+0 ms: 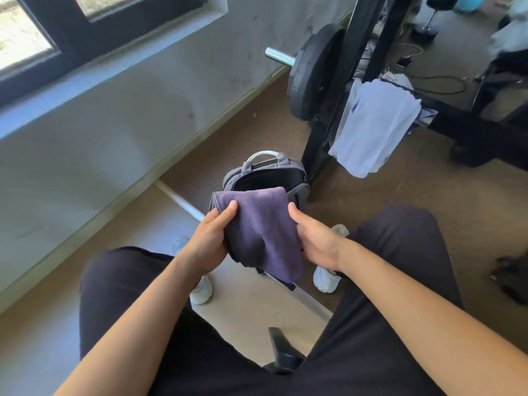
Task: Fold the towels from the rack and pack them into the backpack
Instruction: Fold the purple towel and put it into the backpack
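Now both hands, left hand [210, 238] and right hand [315, 238], grip the purple towel [261, 227].

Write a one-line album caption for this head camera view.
Left hand and right hand hold a folded purple towel by the open backpack; a white towel hangs on the rack.
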